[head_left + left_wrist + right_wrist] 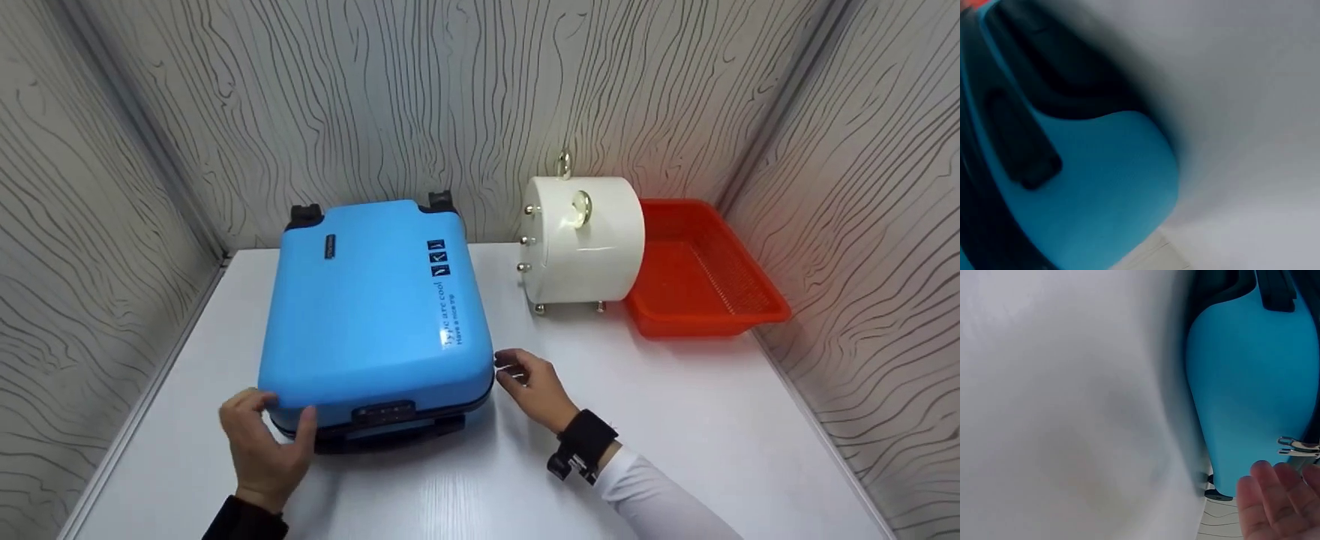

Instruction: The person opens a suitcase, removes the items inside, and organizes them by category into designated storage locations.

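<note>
A light blue hard-shell suitcase (375,300) lies flat on the white table, its wheels toward the back wall. A combination lock (384,412) sits on its near side, above a black handle (390,436). At the near left corner my left hand (268,446) touches the shell, thumb and fingers spread wide apart. My right hand (538,386) is beside the near right corner, fingers loosely bent and holding nothing. In the right wrist view, metal zipper pulls (1297,447) show just above those fingers. The left wrist view shows only the suitcase side (1112,180); the hand is out of it.
A white cylindrical container (592,247) with gold knobs and small feet stands at the back, right of the suitcase. Next to it is a red plastic basket (675,327). Wood-grain panels (465,97) enclose the table at the back and both sides.
</note>
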Action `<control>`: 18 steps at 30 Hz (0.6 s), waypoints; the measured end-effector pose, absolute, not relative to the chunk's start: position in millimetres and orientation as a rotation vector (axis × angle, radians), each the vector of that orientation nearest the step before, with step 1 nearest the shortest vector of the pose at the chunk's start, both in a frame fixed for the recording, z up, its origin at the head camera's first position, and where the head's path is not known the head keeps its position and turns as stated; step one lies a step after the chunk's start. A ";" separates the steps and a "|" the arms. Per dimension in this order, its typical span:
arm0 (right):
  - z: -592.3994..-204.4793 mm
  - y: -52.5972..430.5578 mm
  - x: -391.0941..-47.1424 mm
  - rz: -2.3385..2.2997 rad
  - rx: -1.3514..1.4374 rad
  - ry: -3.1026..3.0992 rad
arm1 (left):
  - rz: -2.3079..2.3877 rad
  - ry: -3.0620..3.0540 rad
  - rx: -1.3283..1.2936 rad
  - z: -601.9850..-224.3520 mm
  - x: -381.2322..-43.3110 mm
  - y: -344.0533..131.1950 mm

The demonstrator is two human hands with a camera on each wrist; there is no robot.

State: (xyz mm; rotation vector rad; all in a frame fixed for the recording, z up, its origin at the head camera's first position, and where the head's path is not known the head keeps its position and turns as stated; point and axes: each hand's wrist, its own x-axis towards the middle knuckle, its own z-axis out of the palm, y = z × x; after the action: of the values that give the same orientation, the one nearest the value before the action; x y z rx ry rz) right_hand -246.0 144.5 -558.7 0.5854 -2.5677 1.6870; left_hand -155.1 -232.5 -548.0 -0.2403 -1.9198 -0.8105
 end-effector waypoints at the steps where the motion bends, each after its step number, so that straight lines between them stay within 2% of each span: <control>1: -559.7 143.7 -247.2 1.687 0.577 -2.569 | -0.919 -1.990 -0.118 -545.0 -153.7 -234.7; 6: -564.1 140.8 -250.9 1.697 0.546 -2.582 | -1.341 -2.215 0.118 -539.2 -149.0 -234.3; 18: -562.7 136.0 -264.3 1.713 0.437 -2.459 | -1.488 -2.179 0.025 -542.4 -170.3 -235.2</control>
State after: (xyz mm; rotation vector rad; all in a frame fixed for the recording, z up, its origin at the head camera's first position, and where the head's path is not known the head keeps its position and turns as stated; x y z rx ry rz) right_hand -264.3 136.0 -562.7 0.4374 -2.4586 1.7127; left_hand -170.3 -235.2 -542.4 0.0254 -2.1788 -1.4875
